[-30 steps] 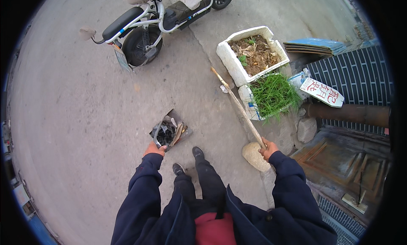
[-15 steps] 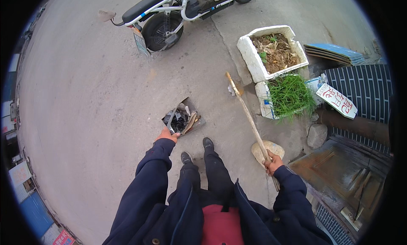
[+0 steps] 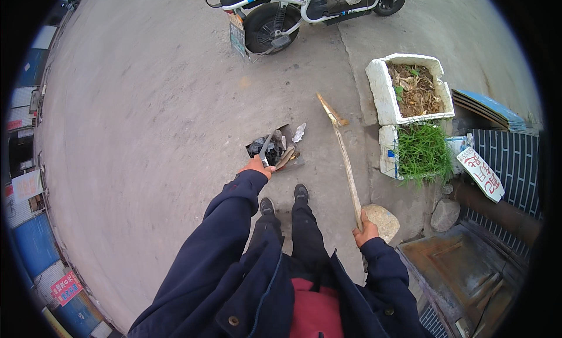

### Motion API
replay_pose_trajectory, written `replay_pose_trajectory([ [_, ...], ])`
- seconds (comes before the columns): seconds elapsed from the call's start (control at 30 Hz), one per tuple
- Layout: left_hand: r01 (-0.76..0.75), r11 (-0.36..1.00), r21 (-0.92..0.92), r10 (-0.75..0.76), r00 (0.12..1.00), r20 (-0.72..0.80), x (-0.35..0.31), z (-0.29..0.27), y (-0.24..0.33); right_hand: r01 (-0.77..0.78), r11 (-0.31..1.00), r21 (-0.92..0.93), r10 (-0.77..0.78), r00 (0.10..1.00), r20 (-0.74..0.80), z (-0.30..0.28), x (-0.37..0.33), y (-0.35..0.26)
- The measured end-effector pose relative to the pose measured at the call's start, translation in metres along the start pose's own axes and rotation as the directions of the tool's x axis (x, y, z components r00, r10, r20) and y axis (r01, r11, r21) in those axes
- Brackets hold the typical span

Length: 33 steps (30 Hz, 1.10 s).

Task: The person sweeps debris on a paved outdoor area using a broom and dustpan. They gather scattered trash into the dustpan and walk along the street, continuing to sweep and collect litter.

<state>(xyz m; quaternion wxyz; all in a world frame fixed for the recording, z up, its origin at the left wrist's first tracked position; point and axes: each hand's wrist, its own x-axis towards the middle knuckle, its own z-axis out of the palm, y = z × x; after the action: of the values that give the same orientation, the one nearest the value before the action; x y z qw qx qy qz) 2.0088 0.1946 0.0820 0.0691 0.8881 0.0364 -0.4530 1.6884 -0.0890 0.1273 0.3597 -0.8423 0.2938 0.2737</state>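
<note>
My left hand (image 3: 257, 165) is closed round the grey curved handle of a dustpan (image 3: 297, 161), held low over the pavement. Black plastic, brownish scraps and other litter (image 3: 285, 156) lie in the pan. A crumpled whitish piece of litter (image 3: 299, 132) is on the ground by the pan's far right edge. My right hand (image 3: 366, 230) grips the long pale wooden handle of what looks like a broom (image 3: 349, 174). Its small tan head (image 3: 336, 117) is on the ground beyond the pan, to the right of the whitish litter.
A white foam box of soil (image 3: 415, 89) and another with green shoots (image 3: 424, 151) stand at right. Beside them are a propped sign (image 3: 480, 174), a stone (image 3: 445, 215) and a rusty board (image 3: 462, 268). A flat stone (image 3: 380, 222) lies by my right hand. An electric scooter (image 3: 272, 25) is parked ahead.
The whitish litter has moved left, from beside the broom head to the dustpan's edge. The broom's near end has swung left. My view has shifted, so the surroundings sit further right.
</note>
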Motion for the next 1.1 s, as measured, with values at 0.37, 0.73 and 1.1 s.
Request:
replay_pose_trajectory([
  [0.37, -0.048, 0.999, 0.015, 0.049, 0.998, -0.044, 0.003, 0.007, -0.008, -0.427, 0.736, 0.525, 0.147, 0.859, 0.491, -0.044, -0.085, -0.064],
  [0.73, -0.069, 0.997, 0.041, 0.069, 0.998, 0.004, -0.004, 0.005, -0.013, -0.547, 0.572, 0.611, 0.099, 0.786, 0.61, 0.035, -0.071, -0.095],
  [1.1, -0.16, 0.974, -0.16, 0.134, 0.977, -0.166, -0.015, 0.026, -0.095, -0.672, 0.243, 0.699, -0.045, 0.712, 0.7, 0.007, -0.105, -0.086],
])
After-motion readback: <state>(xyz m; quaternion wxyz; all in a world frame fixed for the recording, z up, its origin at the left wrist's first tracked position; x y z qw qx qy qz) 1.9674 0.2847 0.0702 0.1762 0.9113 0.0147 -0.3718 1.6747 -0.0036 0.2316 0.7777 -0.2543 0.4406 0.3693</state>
